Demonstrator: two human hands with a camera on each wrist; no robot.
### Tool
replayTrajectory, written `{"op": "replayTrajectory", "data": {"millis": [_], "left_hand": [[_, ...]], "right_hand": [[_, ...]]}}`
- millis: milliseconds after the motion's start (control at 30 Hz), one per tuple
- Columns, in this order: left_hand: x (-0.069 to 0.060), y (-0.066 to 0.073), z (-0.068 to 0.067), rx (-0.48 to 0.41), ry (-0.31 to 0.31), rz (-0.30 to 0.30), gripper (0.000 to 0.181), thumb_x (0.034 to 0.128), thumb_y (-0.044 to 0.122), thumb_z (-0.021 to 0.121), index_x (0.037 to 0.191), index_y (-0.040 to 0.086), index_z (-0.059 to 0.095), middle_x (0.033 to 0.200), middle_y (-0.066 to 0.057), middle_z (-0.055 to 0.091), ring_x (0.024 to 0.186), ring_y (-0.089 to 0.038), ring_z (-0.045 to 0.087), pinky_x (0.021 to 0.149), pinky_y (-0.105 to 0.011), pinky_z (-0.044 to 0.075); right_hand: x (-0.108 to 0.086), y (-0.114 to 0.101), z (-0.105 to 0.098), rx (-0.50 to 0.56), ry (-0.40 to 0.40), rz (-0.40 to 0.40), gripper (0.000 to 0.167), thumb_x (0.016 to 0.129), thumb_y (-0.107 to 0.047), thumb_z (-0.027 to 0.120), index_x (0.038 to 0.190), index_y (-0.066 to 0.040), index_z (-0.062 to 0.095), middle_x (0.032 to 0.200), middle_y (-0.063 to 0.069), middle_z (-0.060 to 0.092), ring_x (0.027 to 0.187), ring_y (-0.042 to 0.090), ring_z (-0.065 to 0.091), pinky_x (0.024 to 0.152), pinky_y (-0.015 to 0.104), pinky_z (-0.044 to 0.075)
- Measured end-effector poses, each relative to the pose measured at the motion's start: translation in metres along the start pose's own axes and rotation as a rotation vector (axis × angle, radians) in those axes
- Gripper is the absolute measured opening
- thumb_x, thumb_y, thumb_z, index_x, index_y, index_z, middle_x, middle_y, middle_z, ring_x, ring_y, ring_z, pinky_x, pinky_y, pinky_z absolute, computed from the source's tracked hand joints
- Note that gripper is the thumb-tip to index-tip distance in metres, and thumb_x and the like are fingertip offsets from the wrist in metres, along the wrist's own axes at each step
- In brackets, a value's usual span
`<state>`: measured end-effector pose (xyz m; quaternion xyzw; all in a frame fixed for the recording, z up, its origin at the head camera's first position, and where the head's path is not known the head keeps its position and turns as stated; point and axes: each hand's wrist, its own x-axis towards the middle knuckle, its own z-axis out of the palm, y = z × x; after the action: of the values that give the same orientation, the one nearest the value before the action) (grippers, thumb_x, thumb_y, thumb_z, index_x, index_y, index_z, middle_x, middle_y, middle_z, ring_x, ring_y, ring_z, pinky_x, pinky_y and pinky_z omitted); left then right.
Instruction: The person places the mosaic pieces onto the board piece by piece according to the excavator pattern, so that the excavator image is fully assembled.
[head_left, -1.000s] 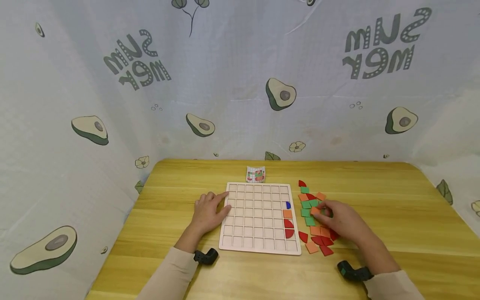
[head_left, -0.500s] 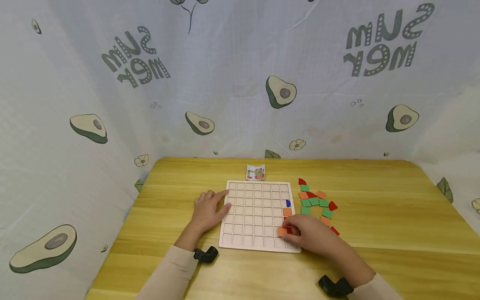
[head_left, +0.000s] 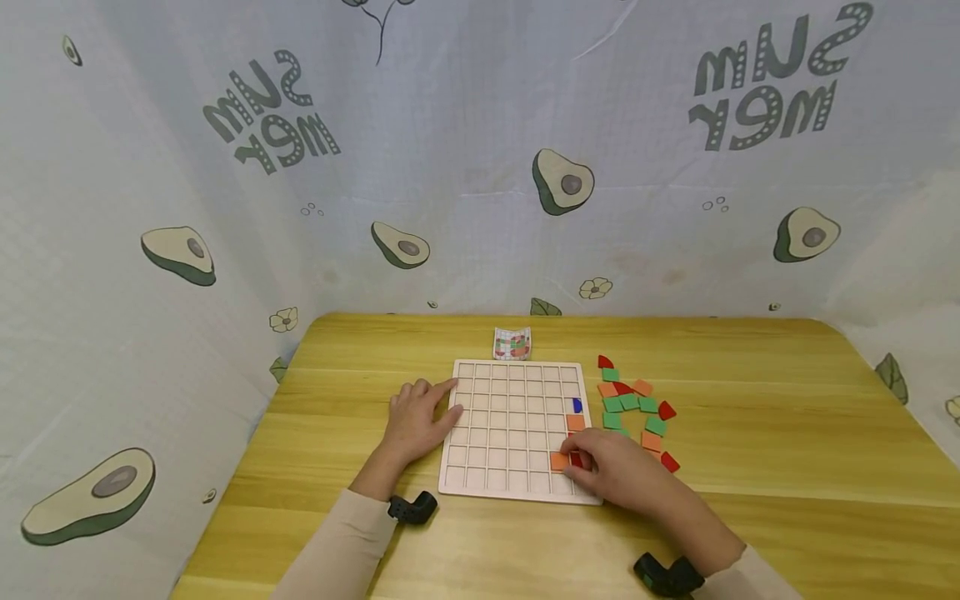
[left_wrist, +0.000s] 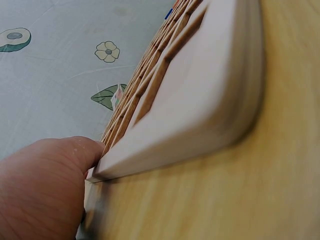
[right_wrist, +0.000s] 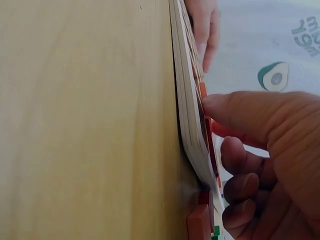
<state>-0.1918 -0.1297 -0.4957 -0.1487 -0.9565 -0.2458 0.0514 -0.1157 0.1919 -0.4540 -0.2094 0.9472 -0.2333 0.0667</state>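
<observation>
A pale wooden grid board (head_left: 498,436) lies in the middle of the head view. My left hand (head_left: 415,421) rests at its left edge, thumb and forefinger stretched onto the rim; the thumb (left_wrist: 75,152) meets the board in the left wrist view. Over the lower right cells, my right hand (head_left: 630,473) pinches an orange square tile (head_left: 558,462) by its right side, low in a cell. The thumb (right_wrist: 225,105) touches that tile in the right wrist view. Partly covered by the fingers is a red quarter-round piece (head_left: 576,459). Higher in that column sit another orange tile (head_left: 575,422) and a blue piece (head_left: 577,405).
Loose green tiles (head_left: 628,402), orange tiles and red quarter-round pieces (head_left: 667,410) lie right of the board, some hidden by the right hand. A small curled pattern card (head_left: 512,343) stands behind the board. A printed cloth (head_left: 480,250) hangs behind the wooden table (head_left: 360,350).
My right hand has carried an orange tile from the loose pieces leftward to the board's lower right, then shifted it slightly left into a cell. The left hand has stayed put.
</observation>
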Motion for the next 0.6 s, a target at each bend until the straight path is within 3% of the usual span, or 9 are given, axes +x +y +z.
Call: {"op": "replayTrajectory", "data": {"millis": [367,600], "left_hand": [[0.0,0.001,-0.002,0.001,-0.013,-0.014,0.05,0.0975,0.046,0.061,0.144,0.026,0.06,0.097,-0.004,0.057,0.084,-0.019,0.039,0.075,-0.036,0.026],[0.0,0.002,-0.001,0.001,-0.005,-0.006,0.05,0.0975,0.045,0.061,0.143,0.026,0.061,0.098,-0.005,0.057,0.085,-0.02,0.04,0.075,-0.036,0.027]], "right_hand": [[0.0,0.005,-0.004,0.042,-0.029,0.019,0.017,0.092,-0.035,0.076,0.103,-0.023,0.072,0.07,-0.013,0.048,0.066,0.002,0.043,0.06,0.022,0.037],[-0.005,0.025,-0.029,0.124,-0.065,0.14,0.023,0.093,-0.032,0.074,0.112,-0.019,0.071,0.074,-0.007,0.053,0.065,0.007,0.046,0.059,0.024,0.039]]}}
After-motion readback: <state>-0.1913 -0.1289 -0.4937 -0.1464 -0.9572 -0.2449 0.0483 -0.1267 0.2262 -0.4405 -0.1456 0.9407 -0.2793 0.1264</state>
